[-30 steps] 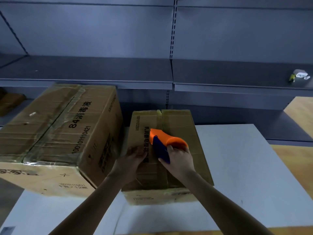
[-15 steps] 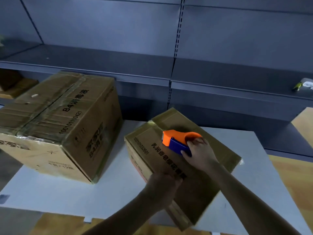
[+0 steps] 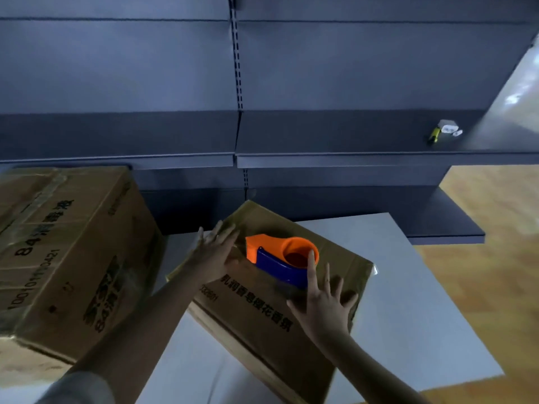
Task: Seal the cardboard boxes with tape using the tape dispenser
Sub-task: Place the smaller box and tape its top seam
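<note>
A small cardboard box [image 3: 262, 313] lies turned at an angle on the white table [image 3: 408, 316]. On its top sits the orange and blue tape dispenser [image 3: 280, 260], lying on its side. My left hand [image 3: 214, 255] presses flat on the box's far left corner, fingers straight. My right hand [image 3: 323, 301] rests on the box top with fingers spread, just right of the dispenser; one fingertip touches the dispenser's orange rim. Neither hand grips anything.
A larger taped cardboard box [image 3: 67, 258] stands at the left, close to the small one. Dark grey shelving [image 3: 239, 135] runs behind the table. A small white and yellow object [image 3: 444, 131] lies on the shelf at right. Wooden floor [image 3: 490, 258] shows to the right.
My right hand let go of the tape dispenser, which now lies on the box top. My left hand moved from the box's near edge to its far left corner. The box turned a little further.
</note>
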Available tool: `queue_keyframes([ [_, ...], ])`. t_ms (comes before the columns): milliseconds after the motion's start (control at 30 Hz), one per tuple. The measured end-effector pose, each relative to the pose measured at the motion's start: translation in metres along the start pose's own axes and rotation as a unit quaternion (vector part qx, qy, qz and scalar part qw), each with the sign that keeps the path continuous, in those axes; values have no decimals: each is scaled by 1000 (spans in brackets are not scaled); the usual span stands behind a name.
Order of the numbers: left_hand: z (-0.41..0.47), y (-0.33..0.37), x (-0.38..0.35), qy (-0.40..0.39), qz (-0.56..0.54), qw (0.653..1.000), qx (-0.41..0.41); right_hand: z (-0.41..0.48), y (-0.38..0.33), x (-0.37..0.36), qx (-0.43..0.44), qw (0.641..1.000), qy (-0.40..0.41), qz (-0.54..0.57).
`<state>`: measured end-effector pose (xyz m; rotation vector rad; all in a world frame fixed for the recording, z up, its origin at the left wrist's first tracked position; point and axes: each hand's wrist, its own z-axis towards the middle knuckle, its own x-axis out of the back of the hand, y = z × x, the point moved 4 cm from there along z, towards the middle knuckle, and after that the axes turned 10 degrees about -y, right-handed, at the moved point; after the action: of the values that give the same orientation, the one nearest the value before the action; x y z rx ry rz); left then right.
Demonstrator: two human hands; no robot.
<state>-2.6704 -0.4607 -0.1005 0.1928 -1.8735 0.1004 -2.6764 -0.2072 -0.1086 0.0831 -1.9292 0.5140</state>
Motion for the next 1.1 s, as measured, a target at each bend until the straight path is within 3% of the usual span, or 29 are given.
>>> queue_keyframes([
  [67,9,-14,-5,-43,13,999,-17,-3,3,-7,11,999,35,0],
  [167,18,-26,-10,-92,-54,994,-5,2,5,-8,30,999,39,-9],
  [300,15,-29,-13,-58,-79,995,8,14,10,-3,72,997,39,6],
  [600,-72,-9,-52,73,-38,987,135,74,15,25,197,980,-5,-29],
  [700,-87,-15,-54,107,-117,976,148,75,14,24,224,974,33,10],
  [800,-91,-20,-52,107,-186,956,199,71,16,21,190,980,53,32],
  [967,-82,-19,-46,68,-224,940,247,67,28,17,53,995,57,-64],
  [1100,-76,-21,-46,82,-278,917,274,56,42,20,-36,998,58,-17],
])
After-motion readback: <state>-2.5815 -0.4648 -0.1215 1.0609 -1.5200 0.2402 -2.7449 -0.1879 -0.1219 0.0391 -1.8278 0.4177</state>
